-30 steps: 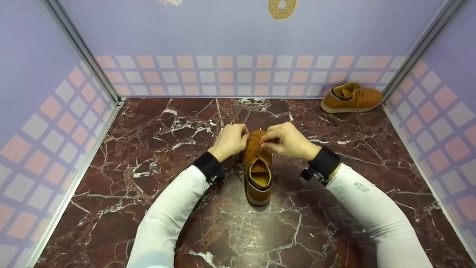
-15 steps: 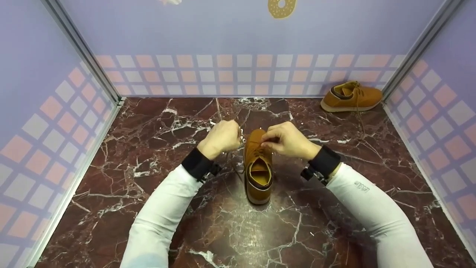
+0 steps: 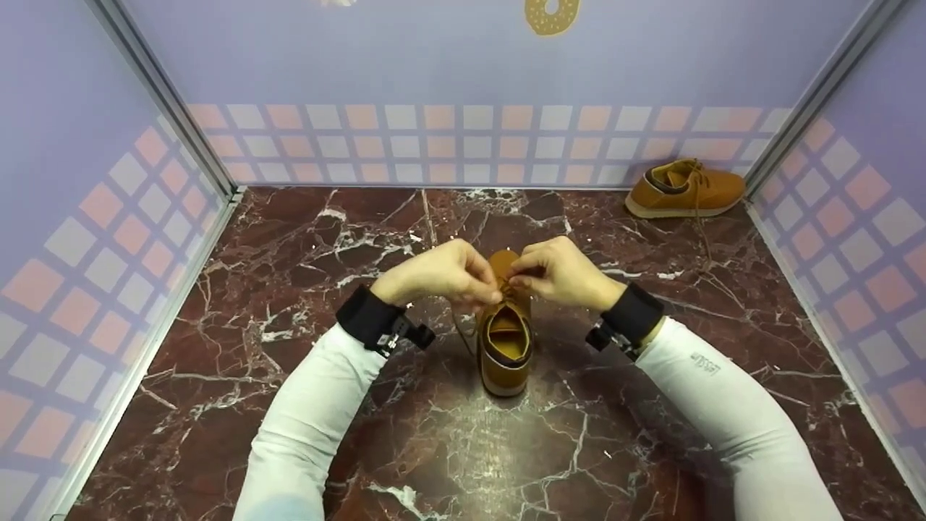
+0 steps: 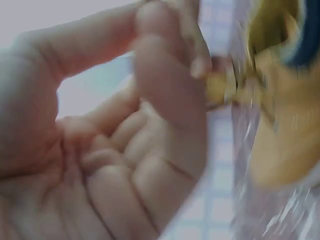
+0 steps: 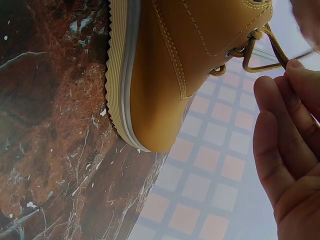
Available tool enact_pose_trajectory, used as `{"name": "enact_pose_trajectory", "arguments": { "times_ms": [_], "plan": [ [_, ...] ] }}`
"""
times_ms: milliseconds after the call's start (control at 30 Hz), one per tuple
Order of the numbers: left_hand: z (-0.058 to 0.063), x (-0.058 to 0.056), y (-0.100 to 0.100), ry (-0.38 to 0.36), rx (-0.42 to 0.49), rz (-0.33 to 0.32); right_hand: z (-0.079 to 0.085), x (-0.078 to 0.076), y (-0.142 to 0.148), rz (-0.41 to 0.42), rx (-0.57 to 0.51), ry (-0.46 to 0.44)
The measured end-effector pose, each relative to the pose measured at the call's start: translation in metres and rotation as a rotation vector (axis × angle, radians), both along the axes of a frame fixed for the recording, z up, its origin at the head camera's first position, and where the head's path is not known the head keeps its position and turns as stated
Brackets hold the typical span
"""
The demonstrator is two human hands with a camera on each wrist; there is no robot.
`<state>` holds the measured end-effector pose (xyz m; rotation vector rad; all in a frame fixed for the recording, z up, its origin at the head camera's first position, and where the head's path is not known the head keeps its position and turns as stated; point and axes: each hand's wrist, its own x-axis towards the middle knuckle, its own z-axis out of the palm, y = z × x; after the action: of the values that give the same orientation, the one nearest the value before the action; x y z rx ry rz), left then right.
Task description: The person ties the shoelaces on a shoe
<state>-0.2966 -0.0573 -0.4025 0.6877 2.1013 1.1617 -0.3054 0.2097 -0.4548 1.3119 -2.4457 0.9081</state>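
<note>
A tan lace-up shoe (image 3: 504, 373) stands on the floor with its heel nearest me. At its right side my right hand (image 3: 561, 273) pinches a brown shoelace (image 5: 280, 52); the right wrist view shows a loop drawn up from the eyelets between thumb and fingertip. My left hand (image 3: 445, 275) is over the laces from the left, thumb and forefinger tips together. A lace strand (image 3: 463, 334) trails below that hand beside the shoe. Motion blur in the left wrist view hides what lies between those fingertips, though yellowish lace shows just behind them.
Another tan shoe (image 3: 686, 189) stands by the back wall in the right corner, its lace hanging onto the floor. Purple wall panels (image 3: 434, 65) with a tile print close in the back and both sides. Reddish-brown marbled floor (image 3: 217, 405) spreads around the shoe.
My left hand drew away left of the shoe with fingers curled, then came back right over the laces, fingertips now toward me. My right hand has stayed nearly still at the lace.
</note>
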Motion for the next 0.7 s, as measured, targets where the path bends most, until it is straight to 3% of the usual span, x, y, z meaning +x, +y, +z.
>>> {"name": "enact_pose_trajectory", "arguments": {
  "times_ms": [233,367,567,700],
  "plan": [
    [-0.015,0.008,0.018,-0.302,0.396,0.251,0.004,0.002,-0.002,-0.034,0.019,-0.033],
    [-0.022,0.014,0.030,-0.430,0.596,0.349,0.003,0.001,-0.003,-0.041,0.004,-0.012],
    [-0.026,0.023,0.046,-0.463,0.775,0.453,0.001,-0.002,-0.002,-0.040,-0.025,0.003],
    [-0.034,0.028,0.053,-0.428,0.803,0.484,0.002,-0.003,0.000,-0.033,-0.028,-0.016]
  ]
}}
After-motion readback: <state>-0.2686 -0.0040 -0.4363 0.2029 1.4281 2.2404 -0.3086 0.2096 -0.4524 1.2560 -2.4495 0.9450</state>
